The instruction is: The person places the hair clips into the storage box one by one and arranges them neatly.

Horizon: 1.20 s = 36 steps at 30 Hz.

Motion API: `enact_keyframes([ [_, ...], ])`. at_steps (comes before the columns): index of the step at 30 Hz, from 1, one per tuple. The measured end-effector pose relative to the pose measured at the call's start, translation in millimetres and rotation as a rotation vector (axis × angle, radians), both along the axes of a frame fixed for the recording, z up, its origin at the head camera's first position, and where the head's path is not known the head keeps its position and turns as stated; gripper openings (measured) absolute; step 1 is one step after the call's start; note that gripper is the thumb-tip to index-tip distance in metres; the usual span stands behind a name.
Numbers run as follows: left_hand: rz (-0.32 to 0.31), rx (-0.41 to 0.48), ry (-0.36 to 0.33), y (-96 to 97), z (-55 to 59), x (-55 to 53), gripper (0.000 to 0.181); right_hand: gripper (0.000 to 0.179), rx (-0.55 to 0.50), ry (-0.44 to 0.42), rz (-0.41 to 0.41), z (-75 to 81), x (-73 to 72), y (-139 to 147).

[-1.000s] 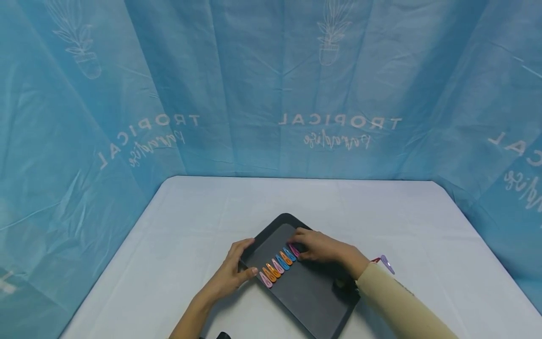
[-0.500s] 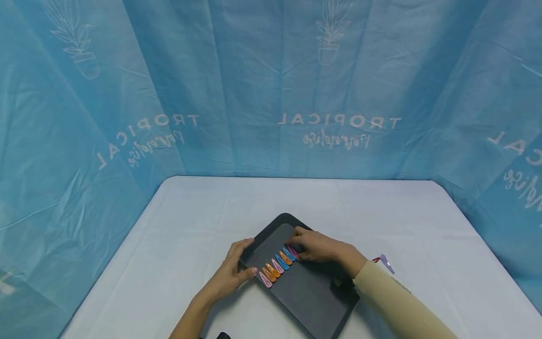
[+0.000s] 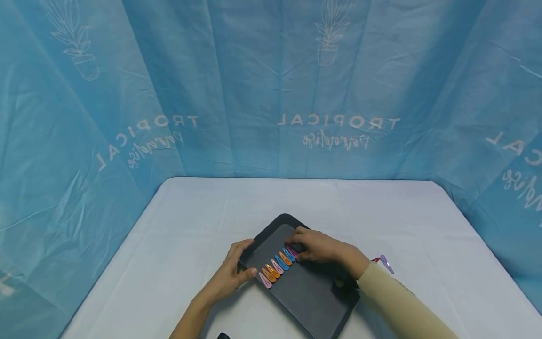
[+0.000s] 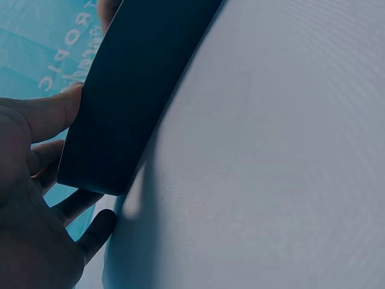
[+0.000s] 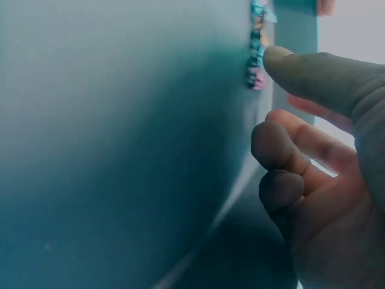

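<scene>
A dark grey tray (image 3: 311, 294) lies slantwise on the white table. Across its left part runs a slanting row of snap hair clips, among them a pink clip (image 3: 265, 280), an orange clip (image 3: 273, 270) and a blue clip (image 3: 281, 262). My left hand (image 3: 232, 272) grips the tray's left corner, thumb on the near rim. At the row's far end my right hand (image 3: 322, 247) pinches a magenta hair clip (image 3: 291, 250) between thumb and fingers, right beside a blue one. The right wrist view shows the thumb (image 5: 319, 75) close to the row, other fingers curled.
Beyond the tray's right side, a purple hair clip (image 3: 386, 264) and a red one (image 3: 375, 259) lie partly behind the right arm. A small black object (image 3: 223, 335) shows at the bottom edge. A blue printed curtain (image 3: 254, 94) surrounds the white table (image 3: 203, 212).
The magenta clip has shifted slightly left, closer to the blue clip beside it, with my right fingers on it. My left hand and the tray stay in place.
</scene>
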State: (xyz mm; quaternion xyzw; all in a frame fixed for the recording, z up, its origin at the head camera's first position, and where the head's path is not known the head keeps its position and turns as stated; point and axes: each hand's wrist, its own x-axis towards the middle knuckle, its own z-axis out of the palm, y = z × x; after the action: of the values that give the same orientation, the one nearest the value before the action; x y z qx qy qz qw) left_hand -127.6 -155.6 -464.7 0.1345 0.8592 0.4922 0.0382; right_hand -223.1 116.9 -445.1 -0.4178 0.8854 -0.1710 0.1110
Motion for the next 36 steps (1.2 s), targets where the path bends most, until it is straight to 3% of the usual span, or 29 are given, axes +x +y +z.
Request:
enact_keyframes([
  [7,0.009,0.007,0.003,-0.1,-0.1,-0.6,0.071,0.047,-0.135,0.024,-0.061,23.3,8.5,23],
  [16,-0.003,0.005,0.002,-1.1,-0.1,-1.8,0.072,0.043,-0.308,0.131,-0.262,41.8,31.1,88],
  [24,-0.008,0.008,0.007,-2.9,0.0,-1.8,0.071,0.038,-0.347,0.024,-0.491,26.2,51.9,128],
  [29,-0.008,0.008,0.005,-2.4,-1.2,-1.6,0.071,0.039,-0.275,0.067,-0.59,13.7,61.0,142],
  [36,-0.006,0.015,-0.005,-1.6,-3.0,-0.8,0.072,0.041,-0.184,0.038,-0.651,1.6,70.1,156],
])
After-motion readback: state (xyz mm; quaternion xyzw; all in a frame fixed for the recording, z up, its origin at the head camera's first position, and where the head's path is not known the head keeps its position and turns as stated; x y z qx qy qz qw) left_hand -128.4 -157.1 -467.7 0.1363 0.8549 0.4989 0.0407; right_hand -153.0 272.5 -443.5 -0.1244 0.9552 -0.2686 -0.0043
